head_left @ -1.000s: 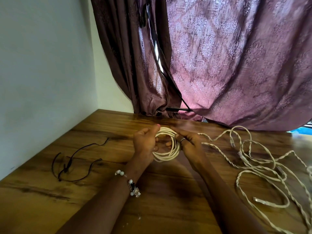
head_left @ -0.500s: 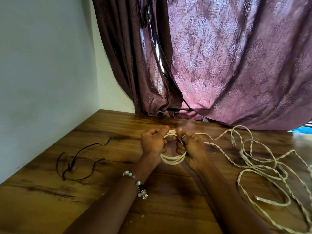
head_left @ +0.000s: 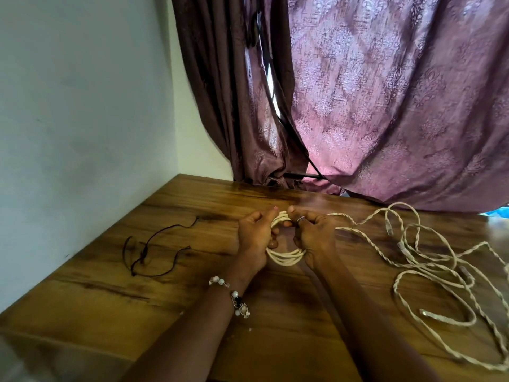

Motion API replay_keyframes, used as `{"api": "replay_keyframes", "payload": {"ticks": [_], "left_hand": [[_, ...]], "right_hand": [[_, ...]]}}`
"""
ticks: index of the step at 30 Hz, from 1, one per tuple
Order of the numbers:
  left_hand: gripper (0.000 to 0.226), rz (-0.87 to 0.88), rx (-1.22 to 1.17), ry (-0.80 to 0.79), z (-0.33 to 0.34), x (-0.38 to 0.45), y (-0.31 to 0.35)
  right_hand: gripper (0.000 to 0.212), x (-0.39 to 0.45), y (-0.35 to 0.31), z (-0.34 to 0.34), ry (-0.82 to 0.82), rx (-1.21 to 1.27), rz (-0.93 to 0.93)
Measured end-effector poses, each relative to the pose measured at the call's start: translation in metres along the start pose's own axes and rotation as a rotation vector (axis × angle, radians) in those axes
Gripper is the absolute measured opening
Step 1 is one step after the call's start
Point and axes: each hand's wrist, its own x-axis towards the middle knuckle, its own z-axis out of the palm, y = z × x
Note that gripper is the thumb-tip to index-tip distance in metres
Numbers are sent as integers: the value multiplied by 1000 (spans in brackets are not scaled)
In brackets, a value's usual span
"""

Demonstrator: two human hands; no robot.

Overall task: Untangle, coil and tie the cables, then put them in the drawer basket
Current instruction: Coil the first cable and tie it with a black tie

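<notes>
At frame centre, the left hand (head_left: 254,235) and right hand (head_left: 314,235) are both gripping the cream coil (head_left: 285,256) — its loose cable (head_left: 429,260) is trailing rightward, nearer the right hand.

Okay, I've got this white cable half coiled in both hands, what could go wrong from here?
The coil is gripped only by your left hand and right hand, with no tie yet; easing off may let it spring open. The loose cable lies in crossing loops and may knot as you pull it in.

Purple curtain (head_left: 385,106), wooden table (head_left: 137,312).
</notes>
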Motion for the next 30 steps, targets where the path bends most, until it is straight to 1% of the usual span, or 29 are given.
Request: {"api": "replay_keyframes", "payload": {"ticks": [2,3,5,7,9,13,18,20,21,23,24,26,28,29,30], "left_hand": [[25,3,65,-48,-14,-6,4],[27,24,134,-62,-23,-9,7],[28,135,347,-31,-44,-14,16],[19,270,552,32,-68,-18,30],[8,337,632,56,-92,-22,47],[2,374,796,139,-137,-22,75],[11,468,1006,189,-184,-26,114],[9,416,1192,179,-204,-21,121],[12,352,1295,164,-212,-20,121],[23,249,1402,143,-225,-18,119],[23,230,1397,166,-229,-18,118],[8,215,1384,250,-231,-26,116],[29,148,1385,322,-227,-33,112],[35,97,1344,330,-226,-34,109],[36,53,1271,327,-224,-35,106]], "right_hand": [[18,-3,0,2,-13,-7,23],[18,-5,0,3,-19,-14,34],[18,-7,1,5,-30,-28,50],[19,-10,3,9,-43,-29,58],[21,-15,5,13,-47,-20,66],[23,-26,7,22,-63,16,98],[22,-32,3,27,-94,13,108],[21,-33,2,30,-110,28,108],[20,-34,2,32,-114,32,109],[18,-36,2,35,-114,37,114],[17,-37,2,36,-112,39,120],[15,-39,4,37,-107,40,129],[14,-41,6,37,-106,40,137],[13,-42,6,38,-105,41,142],[13,-42,7,38,-105,41,145]]}}
